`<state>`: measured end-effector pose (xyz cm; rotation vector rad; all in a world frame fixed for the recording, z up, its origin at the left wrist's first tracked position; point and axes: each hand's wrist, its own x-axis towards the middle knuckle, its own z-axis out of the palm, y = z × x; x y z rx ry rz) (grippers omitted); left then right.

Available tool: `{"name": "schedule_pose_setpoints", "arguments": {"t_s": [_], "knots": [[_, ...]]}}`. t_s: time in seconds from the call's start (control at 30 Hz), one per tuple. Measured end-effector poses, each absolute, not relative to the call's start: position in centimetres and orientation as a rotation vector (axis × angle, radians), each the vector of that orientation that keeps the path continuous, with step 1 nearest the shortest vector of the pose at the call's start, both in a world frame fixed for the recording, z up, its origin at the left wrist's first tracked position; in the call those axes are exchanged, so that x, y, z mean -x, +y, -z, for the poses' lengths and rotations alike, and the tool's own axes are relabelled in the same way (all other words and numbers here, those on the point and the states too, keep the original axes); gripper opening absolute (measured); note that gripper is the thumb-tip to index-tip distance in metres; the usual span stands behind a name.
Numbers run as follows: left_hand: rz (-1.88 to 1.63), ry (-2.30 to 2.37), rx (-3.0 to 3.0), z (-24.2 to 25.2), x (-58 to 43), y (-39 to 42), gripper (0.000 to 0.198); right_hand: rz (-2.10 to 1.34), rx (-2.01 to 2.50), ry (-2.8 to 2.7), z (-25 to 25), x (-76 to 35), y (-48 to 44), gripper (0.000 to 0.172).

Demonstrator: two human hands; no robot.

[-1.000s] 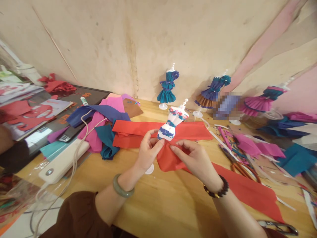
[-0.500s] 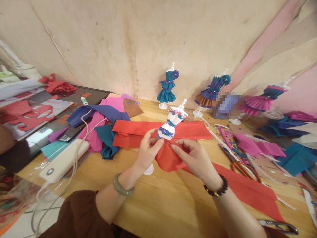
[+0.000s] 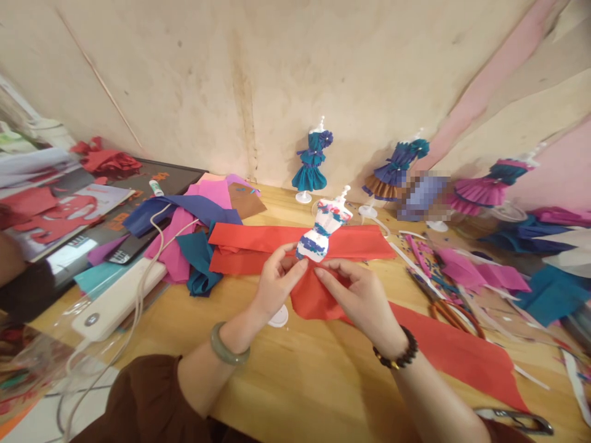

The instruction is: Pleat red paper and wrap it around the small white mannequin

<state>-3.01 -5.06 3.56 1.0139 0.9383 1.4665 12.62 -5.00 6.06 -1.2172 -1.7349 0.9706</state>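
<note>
A small white mannequin [image 3: 318, 234] with blue and red patches leans to the right above the table's middle. Red fabric [image 3: 314, 295] hangs in folds at its lower end. My left hand [image 3: 277, 280] is closed on the left edge of this fabric, its thumb at the mannequin's base. On the right side, my right hand [image 3: 355, 295] pinches the same fabric between thumb and index finger. A white round base [image 3: 278, 317] shows beneath my left hand. Behind the mannequin lies a folded red strip [image 3: 364, 242].
Three dressed mannequins, one in teal [image 3: 310, 163], stand by the wall. Coloured fabric pieces [image 3: 184, 212] and a white power bank [image 3: 115, 304] with a cable lie left. Orange-handled scissors [image 3: 455, 317], scraps and a black-handled cutter [image 3: 517, 420] are at right.
The mannequin has shifted very slightly to the right. My right hand has moved a little left and its wrist has turned slightly. Both hands keep their hold on the red fabric.
</note>
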Motion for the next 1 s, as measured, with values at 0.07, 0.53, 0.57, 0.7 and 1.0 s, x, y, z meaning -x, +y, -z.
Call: {"name": "schedule_pose_setpoints", "arguments": {"t_s": [0.07,0.53,0.57,0.7,1.0], "knots": [[-1.461,0.956,-1.02,-3.7,3.0,-5.1,0.043,-0.947,1.229,-1.727,-5.8,-12.5,-5.0,0.022],[-1.528,1.074,-1.132,-2.6,2.9,-5.0,0.041,-0.978,1.214,-1.668,-5.7,-12.3,-5.3,0.024],[-1.531,1.076,-1.165,-2.3,3.0,-5.0,0.04,-0.981,1.195,-1.668,-5.8,-12.3,-5.4,0.024],[-1.546,1.104,-1.281,-1.6,3.2,-5.0,0.037,-0.94,1.16,-1.679,-6.2,-12.2,-5.6,0.021],[-1.542,1.16,-1.369,-1.9,3.3,-5.2,0.036,-0.839,1.107,-1.779,-6.1,-12.0,-5.8,0.019]]}}
